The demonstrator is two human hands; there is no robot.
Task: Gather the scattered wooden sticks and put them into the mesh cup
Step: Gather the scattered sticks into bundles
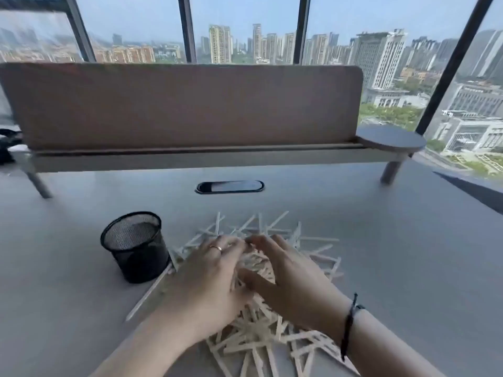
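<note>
Hands meet palm-down over the middle of a loose heap of wooden sticks (253,330) on the grey worktop (394,254). The left hand (209,278) lies flat on the pile with its fingers spread only a little, a ring (216,248) on one of them; its fingertips reach toward those of the right hand (288,278). The right hand is cupped over the sticks, fingers curved and thumb stretched toward the left hand, so that the two hands together enclose a bunch of sticks between them. Whether either hand has truly closed on any stick cannot be told, since the palms hide the contact. A dark cord bracelet (349,325) circles the right wrist.

Sticks fan out on all sides of the hands: beyond the fingertips, out past the right hand, and thickly under the wrists toward the person. One long stick juts out from under the left hand.

The mesh cup (136,246), black and upright, stands just beside the left hand on its outer side, touching the edge of the pile. Its open mouth looks empty.

Beyond the fingertips lie an oval cable port (230,186) and a low shelf with a brown panel (185,104).
</note>
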